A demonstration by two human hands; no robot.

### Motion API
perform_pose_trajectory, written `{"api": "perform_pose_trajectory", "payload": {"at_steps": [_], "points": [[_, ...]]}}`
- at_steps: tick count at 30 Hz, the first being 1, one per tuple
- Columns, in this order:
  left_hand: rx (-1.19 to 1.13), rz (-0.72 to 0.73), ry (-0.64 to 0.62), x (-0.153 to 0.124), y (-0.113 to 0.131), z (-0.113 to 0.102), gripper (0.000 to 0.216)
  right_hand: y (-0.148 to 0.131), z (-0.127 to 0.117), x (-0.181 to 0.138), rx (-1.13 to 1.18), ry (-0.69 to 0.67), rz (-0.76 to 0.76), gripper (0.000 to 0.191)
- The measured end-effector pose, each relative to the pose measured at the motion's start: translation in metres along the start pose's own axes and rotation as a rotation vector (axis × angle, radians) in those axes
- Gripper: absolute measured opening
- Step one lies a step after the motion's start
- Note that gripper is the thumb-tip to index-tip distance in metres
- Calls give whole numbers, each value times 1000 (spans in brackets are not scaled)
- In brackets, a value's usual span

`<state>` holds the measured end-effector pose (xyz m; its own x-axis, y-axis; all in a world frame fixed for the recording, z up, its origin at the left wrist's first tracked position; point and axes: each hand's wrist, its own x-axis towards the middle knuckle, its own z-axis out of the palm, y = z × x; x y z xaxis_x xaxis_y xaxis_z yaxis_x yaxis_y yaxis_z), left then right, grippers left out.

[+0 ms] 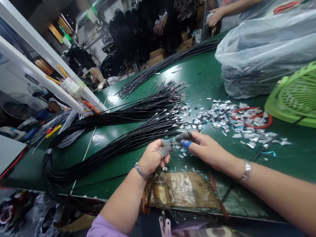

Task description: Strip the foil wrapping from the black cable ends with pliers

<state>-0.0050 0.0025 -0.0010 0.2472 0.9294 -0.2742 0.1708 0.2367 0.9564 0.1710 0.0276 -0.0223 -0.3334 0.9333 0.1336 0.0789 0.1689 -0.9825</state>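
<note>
Near the table's front edge, my left hand (157, 154), with grey covers on its fingertips, is closed in a pinch on a black cable (112, 178). Short thin wire ends show at its fingertips. Just to the right, my right hand (200, 143) is also closed, with grey covers and a blue wrap on its digits. A dark narrow piece shows between its fingers, too small to make out. The fingertips of both hands nearly meet. Behind them lies a bundle of black cables (115, 145), and another cable bundle (134, 111) with stripped ends lies farther back.
White and blue scraps (221, 116) are strewn over the green table (142, 82) around red loops (264, 120). A green fan (307, 96) and a plastic-wrapped pile (273, 54) stand right. A taped board (192, 189) lies at the front edge. Across the table is a person (247, 1).
</note>
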Motion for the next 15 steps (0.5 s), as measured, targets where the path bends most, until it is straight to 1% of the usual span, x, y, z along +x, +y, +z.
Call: {"api": "perform_pose_trajectory", "payload": {"at_steps": [4, 8, 11, 15], "points": [[25, -11, -28, 0, 0, 1, 41, -5, 6, -5, 114, -70, 112, 33], [46, -36, -38, 0, 1, 2, 45, -3, 10, -6, 212, -91, 197, 42], [53, -45, -36, 1, 0, 2, 47, 0, 11, -6, 235, -90, 226, 46], [44, -44, -34, 1, 0, 2, 47, 3, 10, -5, 230, -105, 211, 47]]}}
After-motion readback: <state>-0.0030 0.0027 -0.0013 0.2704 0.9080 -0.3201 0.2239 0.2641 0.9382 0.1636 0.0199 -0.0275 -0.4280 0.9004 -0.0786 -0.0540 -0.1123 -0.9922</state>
